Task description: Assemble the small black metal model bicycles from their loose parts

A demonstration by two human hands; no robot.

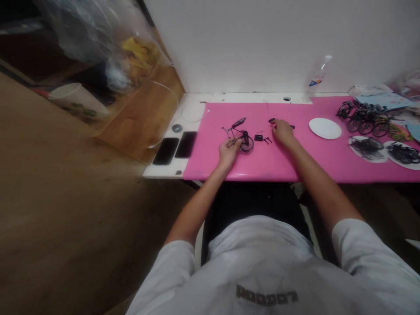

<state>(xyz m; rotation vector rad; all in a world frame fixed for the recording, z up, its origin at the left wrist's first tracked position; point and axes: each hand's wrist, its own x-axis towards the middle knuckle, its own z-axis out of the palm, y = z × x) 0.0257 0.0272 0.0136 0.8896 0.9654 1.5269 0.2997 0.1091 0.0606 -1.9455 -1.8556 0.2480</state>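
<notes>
A small black toy bicycle frame with one wheel stands on the pink table cover. My left hand is closed on its lower frame beside the wheel. My right hand lies further right with its fingers curled over small black parts on the cover; whether it grips one is hidden. More little black parts lie loose between the two hands.
Two dark phones lie on the white table edge at left. A white plate sits right of my right hand, finished toy bicycles and plates of black parts beyond it. A plastic bottle leans on the wall.
</notes>
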